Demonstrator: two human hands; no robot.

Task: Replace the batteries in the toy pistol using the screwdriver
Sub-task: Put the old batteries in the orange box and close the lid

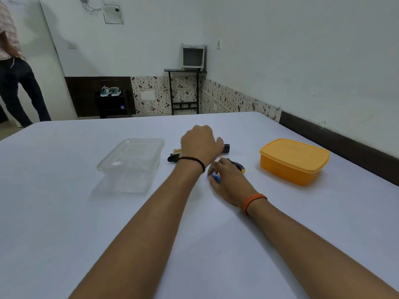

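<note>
A black toy pistol [226,148] lies on the white table, mostly hidden under my left hand [200,144], which rests over it; its grip end shows at the hand's left side. Just right of it lies a screwdriver [237,166] with a black and yellow handle. My right hand [228,180] lies over the screwdriver's near end, fingers curled, with a small blue battery [216,176] pinched at the fingertips. Whether my left hand grips the pistol or only covers it is unclear.
A clear plastic box [131,162] with a lid stands left of the hands. An orange lidded box [294,161] stands to the right. The table's far edge [151,119] is just beyond. A person stands at the far left of the room.
</note>
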